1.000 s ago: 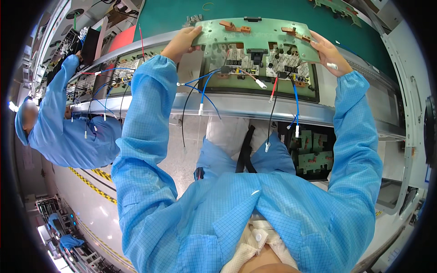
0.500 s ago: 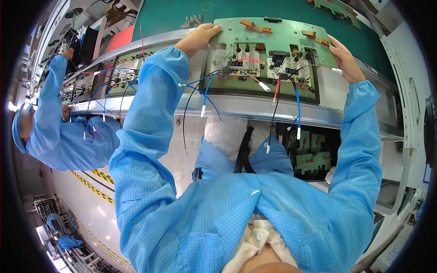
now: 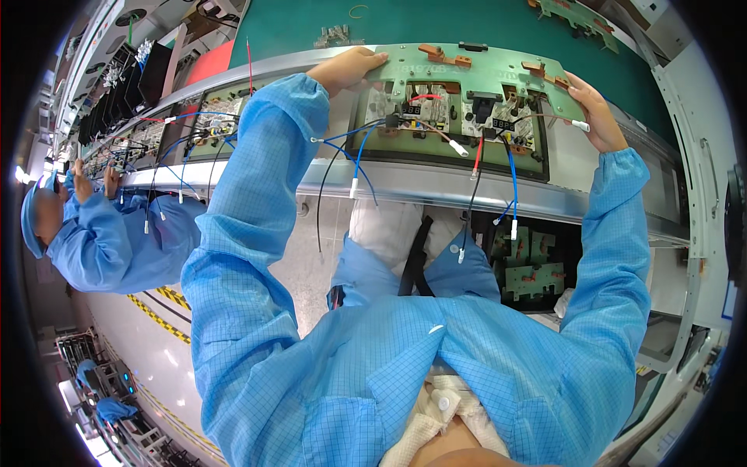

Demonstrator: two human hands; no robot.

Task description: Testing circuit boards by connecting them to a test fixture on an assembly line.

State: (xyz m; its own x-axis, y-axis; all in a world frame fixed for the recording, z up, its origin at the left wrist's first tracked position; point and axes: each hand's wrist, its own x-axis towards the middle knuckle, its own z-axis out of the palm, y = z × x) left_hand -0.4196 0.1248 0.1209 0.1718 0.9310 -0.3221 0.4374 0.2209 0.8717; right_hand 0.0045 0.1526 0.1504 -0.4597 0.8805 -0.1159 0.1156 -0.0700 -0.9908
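My left hand (image 3: pixel 348 68) grips the left end of a pale green fixture plate (image 3: pixel 498 75) that carries brown clamps and black fittings. Around the plate's right edge my right hand (image 3: pixel 595 117) is closed too. The plate sits over two circuit boards with small black displays, the left board (image 3: pixel 426 113) and the right board (image 3: pixel 525 134), covering their far parts. Both boards rest in a green carrier (image 3: pixel 416 144) with a dark frame. Blue, black, red and brown leads with white connectors (image 3: pixel 459 148) hang toward me over the rail. Whether the plate touches the carrier, I cannot tell.
A metal rail (image 3: pixel 389 173) runs along the near edge. Beyond lies a green mat (image 3: pixel 436 23) with small metal parts (image 3: pixel 336 35) and another fixture plate (image 3: pixel 576 17). More green plates (image 3: pixel 534 280) lie in a dark bin below. At left, a co-worker (image 3: pixel 101 233) handles boards.
The green plate has shifted slightly right and down in the view, both hands still on it. The co-worker's raised arm has come down from the black bins to the boards.
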